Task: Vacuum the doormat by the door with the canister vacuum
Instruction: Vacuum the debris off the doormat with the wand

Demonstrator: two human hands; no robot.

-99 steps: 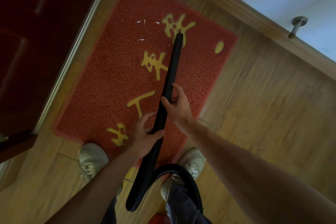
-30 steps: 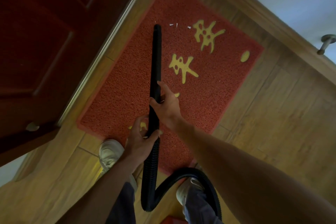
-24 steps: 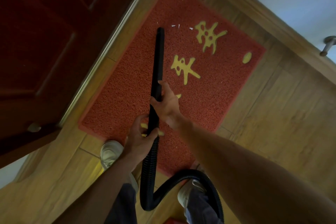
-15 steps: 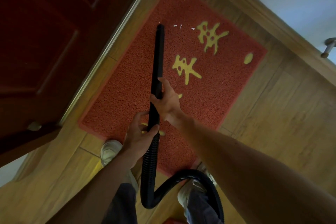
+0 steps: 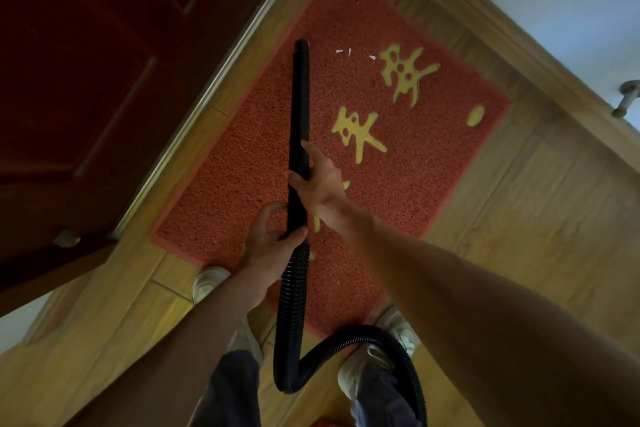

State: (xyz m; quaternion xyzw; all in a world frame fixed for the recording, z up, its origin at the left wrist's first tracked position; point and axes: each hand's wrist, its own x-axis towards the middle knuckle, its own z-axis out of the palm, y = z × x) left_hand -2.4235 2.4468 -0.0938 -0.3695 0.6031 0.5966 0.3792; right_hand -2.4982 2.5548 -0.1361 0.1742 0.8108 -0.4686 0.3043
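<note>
Both hands hold the black vacuum wand [image 5: 300, 107] at mid-frame, right hand [image 5: 320, 184] above left hand [image 5: 270, 246], its tip on the red doormat [image 5: 426, 163] left of three white scraps [image 5: 348, 52] near the frame's top.

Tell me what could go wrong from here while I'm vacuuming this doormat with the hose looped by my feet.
1. The ribbed hose loops between your shoes; a step back could snag it.
2. The white scraps lie to the right of the wand tip, so this pass may miss them.
3. The tip sits near the doormat edge by the door; pushing further could knock the threshold strip.
</note>
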